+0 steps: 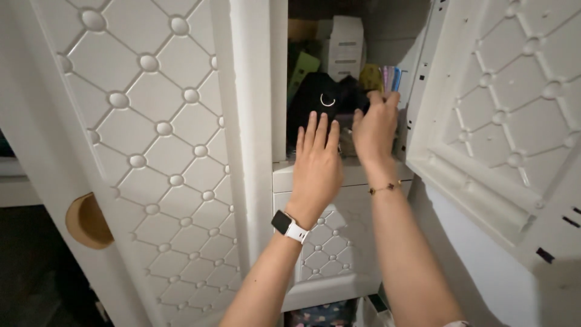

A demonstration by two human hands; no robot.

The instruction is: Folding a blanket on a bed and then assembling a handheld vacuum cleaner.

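A black bag [319,100] with a small metal ring was seen packed into the open upper shelf of a white cupboard [251,91]. The left hand [316,163] was held flat with fingers straight and together, its fingertips touching the bag's lower edge at about six o'clock from the ring. The right hand [375,130] was pressed against the bag's side at three o'clock, fingers curled loosely; whether anything was pinched could not be told. The shelf was crowded: a white box [345,45] stood at one o'clock above the bag, a green packet [302,69] at eleven o'clock, and some coloured cards [391,79] just beside the right fingertips. A quilted door [502,115] hung open at three o'clock, and a closed door [139,151] stood at nine o'clock. A watch [288,226] was worn on the left wrist, a bracelet [386,188] on the right.
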